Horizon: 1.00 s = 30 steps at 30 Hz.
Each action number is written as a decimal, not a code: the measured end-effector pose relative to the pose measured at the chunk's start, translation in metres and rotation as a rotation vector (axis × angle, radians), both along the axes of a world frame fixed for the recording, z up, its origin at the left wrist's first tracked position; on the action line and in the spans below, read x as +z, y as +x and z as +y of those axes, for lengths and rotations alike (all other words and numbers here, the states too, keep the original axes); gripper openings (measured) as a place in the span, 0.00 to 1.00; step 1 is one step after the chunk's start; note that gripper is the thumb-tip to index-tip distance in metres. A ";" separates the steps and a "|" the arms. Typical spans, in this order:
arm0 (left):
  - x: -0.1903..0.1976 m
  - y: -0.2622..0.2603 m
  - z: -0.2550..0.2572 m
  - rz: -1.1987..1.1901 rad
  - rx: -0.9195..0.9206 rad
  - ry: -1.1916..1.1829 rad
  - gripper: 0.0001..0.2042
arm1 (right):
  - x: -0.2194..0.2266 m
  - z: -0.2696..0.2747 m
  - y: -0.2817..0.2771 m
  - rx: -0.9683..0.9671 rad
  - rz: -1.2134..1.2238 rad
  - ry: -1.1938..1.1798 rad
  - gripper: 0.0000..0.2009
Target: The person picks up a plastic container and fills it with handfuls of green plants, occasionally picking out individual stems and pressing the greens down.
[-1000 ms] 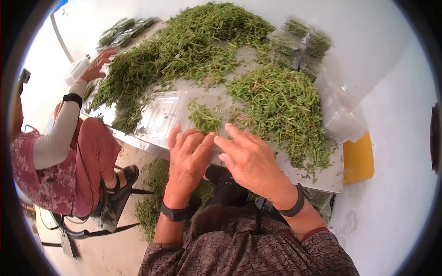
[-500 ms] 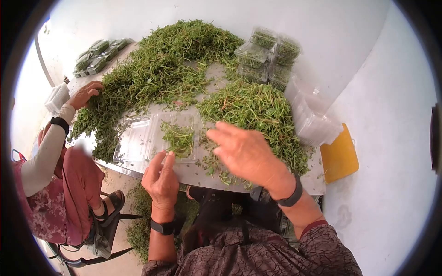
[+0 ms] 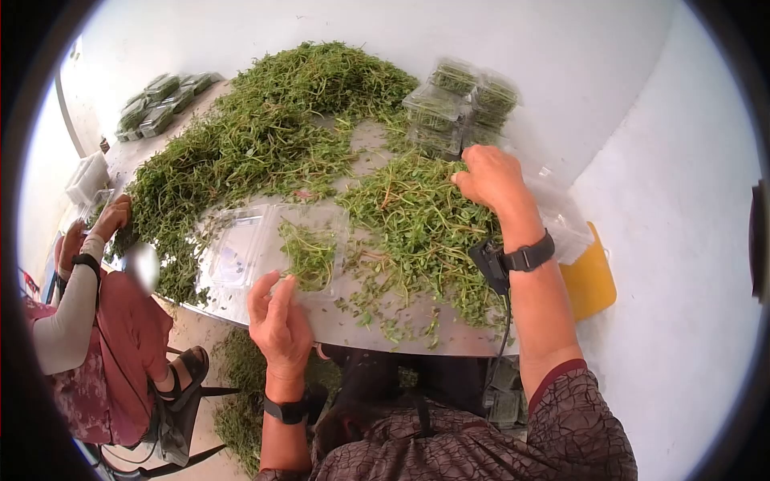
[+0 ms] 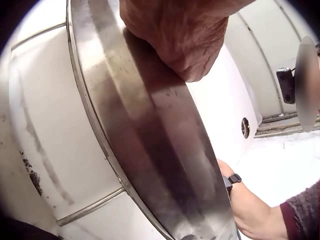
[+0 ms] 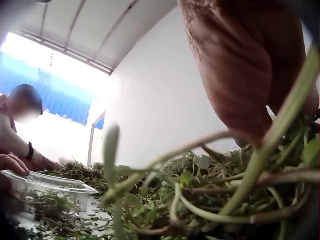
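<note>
An open clear plastic box lies on the metal table, with a small bunch of leafy green stems in its right half. My left hand is at the box's near edge, fingers extended; in the right wrist view its fingers rest at the rim. At the right, a heap of cut greens covers the table. My right hand reaches to its far right side, fingers curled down at the stems. Greens partly hide those fingertips in the right wrist view.
A larger heap of greens stretches across the back and left. Filled boxes are stacked behind the right heap, beside clear empty boxes and a yellow board. Another person sits at the left, hands near the large heap.
My hands have come apart. The right hand has moved away over the right heap to its far side; the left has shifted slightly left and stays at the box's near edge.
</note>
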<state>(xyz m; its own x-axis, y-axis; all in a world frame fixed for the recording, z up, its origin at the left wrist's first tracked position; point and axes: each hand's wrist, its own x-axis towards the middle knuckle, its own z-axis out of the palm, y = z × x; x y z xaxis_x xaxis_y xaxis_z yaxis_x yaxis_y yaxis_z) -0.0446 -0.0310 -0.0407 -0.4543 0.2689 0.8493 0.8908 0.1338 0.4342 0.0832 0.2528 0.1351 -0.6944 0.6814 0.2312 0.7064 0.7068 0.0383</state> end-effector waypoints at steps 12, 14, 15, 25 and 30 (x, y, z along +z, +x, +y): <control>0.011 0.005 -0.001 -0.037 -0.010 -0.023 0.14 | -0.009 0.015 0.011 -0.065 0.268 -0.045 0.07; 0.011 0.005 -0.001 -0.061 -0.013 -0.023 0.14 | -0.007 0.008 0.016 -0.014 0.397 0.003 0.07; 0.010 0.003 0.000 -0.029 -0.011 -0.018 0.16 | 0.000 -0.001 0.018 0.007 0.490 -0.080 0.06; 0.011 0.005 -0.001 -0.030 0.002 -0.015 0.14 | 0.030 -0.032 0.038 0.093 0.858 -0.336 0.06; 0.011 0.005 -0.001 -0.032 0.002 -0.007 0.14 | 0.008 -0.027 0.039 0.085 0.624 -0.086 0.07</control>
